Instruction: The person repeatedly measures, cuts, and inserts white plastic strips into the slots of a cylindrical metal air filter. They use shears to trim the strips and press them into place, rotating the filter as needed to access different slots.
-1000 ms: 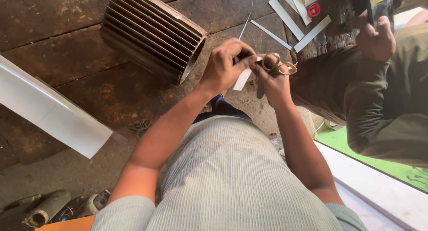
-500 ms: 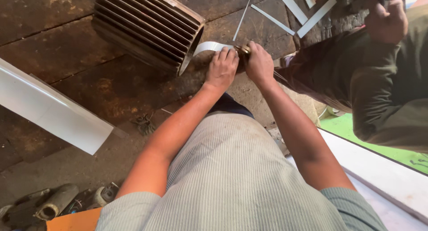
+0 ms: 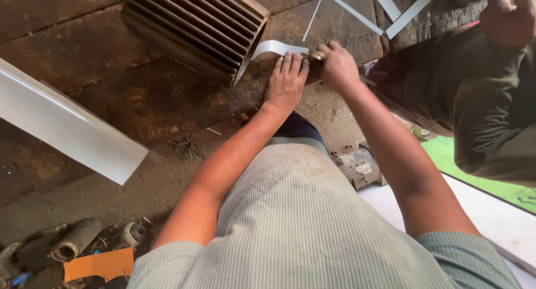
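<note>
Strip (image 3: 276, 47) of curved white sheet

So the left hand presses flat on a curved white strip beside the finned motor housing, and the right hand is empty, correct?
Not quite: the right hand is not empty; the head view shows a small brass-coloured tool in its grip. The left hand does press the curved white strip beside the finned motor housing.

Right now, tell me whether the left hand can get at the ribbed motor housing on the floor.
Probably yes. The left hand lies on the pale strip that curls against the ribbed motor housing, and nothing stands between hand and housing.
</note>
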A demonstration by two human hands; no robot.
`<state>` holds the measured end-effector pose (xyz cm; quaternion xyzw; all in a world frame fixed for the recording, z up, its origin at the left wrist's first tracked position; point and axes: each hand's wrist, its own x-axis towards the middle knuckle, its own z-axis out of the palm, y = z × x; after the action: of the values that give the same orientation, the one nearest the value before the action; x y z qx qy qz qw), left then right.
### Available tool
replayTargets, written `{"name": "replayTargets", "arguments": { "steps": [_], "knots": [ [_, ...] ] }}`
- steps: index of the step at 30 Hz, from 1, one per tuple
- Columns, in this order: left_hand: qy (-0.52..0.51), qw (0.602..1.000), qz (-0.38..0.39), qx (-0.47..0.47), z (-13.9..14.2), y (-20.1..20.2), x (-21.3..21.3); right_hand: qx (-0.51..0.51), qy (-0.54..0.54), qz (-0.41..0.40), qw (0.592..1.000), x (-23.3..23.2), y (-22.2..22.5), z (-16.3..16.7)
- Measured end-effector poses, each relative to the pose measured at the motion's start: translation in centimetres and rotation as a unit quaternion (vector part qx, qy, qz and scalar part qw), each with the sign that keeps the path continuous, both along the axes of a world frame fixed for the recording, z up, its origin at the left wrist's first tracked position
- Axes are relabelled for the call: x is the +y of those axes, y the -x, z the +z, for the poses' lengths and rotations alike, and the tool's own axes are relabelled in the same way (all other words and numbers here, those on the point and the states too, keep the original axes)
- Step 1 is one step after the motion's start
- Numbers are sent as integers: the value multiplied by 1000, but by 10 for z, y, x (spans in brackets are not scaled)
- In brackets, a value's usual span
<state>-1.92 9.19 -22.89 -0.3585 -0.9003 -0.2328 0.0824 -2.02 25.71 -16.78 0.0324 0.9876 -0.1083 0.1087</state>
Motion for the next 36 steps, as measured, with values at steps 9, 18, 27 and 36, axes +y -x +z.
{"name": "replayTargets", "arguments": {
  "steps": [9, 18, 27, 36],
  "knots": [
    [22, 998, -36, 40, 12, 19, 13, 13, 95, 6, 995, 20, 24, 2],
    [-2, 990, -22, 142, 69, 63, 20, 307, 183, -38, 933, 21, 4, 30],
    [-234, 922, 159, -265, 120, 15, -35, 339, 210, 112, 910, -41, -31, 50],
    [-226, 901, 256, -268, 86, -28, -105, 215, 366, 87, 901, -86, 2, 2]
  ]
}}
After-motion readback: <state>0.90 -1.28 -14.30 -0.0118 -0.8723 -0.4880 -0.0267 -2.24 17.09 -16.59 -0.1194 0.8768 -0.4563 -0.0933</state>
